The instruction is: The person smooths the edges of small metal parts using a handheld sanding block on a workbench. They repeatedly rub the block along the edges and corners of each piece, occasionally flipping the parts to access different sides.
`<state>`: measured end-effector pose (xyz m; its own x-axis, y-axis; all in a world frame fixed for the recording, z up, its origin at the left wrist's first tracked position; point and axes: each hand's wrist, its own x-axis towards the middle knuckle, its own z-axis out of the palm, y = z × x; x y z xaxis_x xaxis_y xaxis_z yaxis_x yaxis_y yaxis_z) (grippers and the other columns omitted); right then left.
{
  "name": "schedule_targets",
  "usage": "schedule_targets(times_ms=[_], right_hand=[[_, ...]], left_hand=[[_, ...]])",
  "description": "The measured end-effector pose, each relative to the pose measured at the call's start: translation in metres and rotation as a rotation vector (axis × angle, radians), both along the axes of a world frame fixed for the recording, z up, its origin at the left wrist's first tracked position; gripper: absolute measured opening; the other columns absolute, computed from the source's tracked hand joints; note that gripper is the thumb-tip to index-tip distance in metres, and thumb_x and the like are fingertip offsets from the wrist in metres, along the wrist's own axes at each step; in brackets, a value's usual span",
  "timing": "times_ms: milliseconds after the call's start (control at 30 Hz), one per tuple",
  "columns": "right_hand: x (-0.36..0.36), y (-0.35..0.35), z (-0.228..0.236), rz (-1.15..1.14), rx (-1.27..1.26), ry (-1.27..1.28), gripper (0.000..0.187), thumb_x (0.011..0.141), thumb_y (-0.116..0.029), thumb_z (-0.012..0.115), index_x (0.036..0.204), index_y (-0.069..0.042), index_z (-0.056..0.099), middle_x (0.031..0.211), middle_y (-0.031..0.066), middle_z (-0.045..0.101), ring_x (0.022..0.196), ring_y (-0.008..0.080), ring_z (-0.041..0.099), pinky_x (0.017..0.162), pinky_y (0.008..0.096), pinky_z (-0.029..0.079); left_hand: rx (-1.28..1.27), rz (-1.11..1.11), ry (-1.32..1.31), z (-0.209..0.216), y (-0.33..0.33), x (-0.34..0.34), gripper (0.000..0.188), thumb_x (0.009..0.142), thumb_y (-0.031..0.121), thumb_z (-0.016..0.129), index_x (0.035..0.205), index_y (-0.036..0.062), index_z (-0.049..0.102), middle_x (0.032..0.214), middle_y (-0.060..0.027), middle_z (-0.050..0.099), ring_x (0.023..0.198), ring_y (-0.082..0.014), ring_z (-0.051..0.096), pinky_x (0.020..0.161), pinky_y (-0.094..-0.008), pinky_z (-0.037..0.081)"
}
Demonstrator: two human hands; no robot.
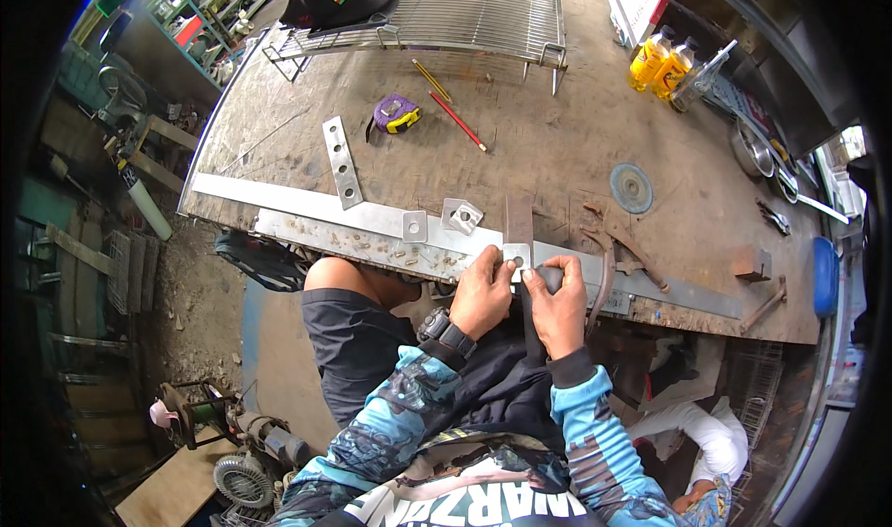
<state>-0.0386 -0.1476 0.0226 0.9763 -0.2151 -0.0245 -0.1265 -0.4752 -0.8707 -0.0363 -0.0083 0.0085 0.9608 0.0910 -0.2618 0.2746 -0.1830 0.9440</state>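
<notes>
1. Directly ahead of my fingertips is the plate [517, 254], small, squarish and holed, near the close edge of the desk [557, 155].
2. My left hand [483, 295] is nearly closed: thumb and forefinger come together at the plate's left side and seem to touch it. Whether they grip it or only steady it, I cannot tell.
3. My right hand [561, 315] is curled round a dark piece [551, 277], with the thumb close to the plate's near right corner. My fingers hide too much to say what the piece is.
4. So the plate lies between my hands and slightly beyond them: rightward from the left, leftward from the right. Neither is clearly nearer.
5. The plate shows no marked long axis. The brown bar [518, 218] just past it does, pointing away from me and seeming to cross the long strip [288, 202]. That strip runs left to right, slanting toward me at its right end.
6. Two loose plates [414, 227] rest left of my hands; a rusty tool [609, 271] lies just beside the right one.
</notes>
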Motion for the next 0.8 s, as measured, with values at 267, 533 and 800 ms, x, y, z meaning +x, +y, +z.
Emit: schedule_targets(times_ms=[267,533,800], right_hand=[[0.033,0.009,0.011,-0.024,-0.021,0.040,0.036,0.089,-0.027,0.079,0.110,-0.007,0.058,0.094,0.0246,0.071,0.089,0.0469,0.069,0.075,0.0516,0.053],[0.033,0.008,0.015,-0.023,-0.027,0.029,0.036,0.085,-0.024,0.081,0.106,-0.002,0.062,0.097,0.0215,0.070,0.090,0.0399,0.068,0.080,0.0441,0.052],[0.000,-0.005,0.005,0.004,-0.015,0.019,0.037,0.087,-0.030,0.079,0.110,-0.011,0.057,0.090,0.0222,0.072,0.088,0.0474,0.070,0.074,0.0524,0.054]], left_hand=[[-0.052,-0.001,0.036,0.016,-0.002,0.003,0.025,0.105,0.014,0.059,0.086,0.0013,0.048,0.065,-0.0024,0.049,0.045,-0.0112,0.050,0.040,-0.0311,0.041],[-0.108,-0.056,0.049,0.006,0.004,0.005,0.023,0.106,0.017,0.058,0.090,0.0030,0.050,0.064,-0.0007,0.050,0.040,-0.0103,0.050,0.036,-0.0281,0.038],[-0.049,-0.031,0.034,0.014,-0.003,0.005,0.028,0.106,0.017,0.057,0.084,0.0020,0.050,0.061,-0.0011,0.049,0.040,-0.0115,0.052,0.035,-0.0303,0.038]])
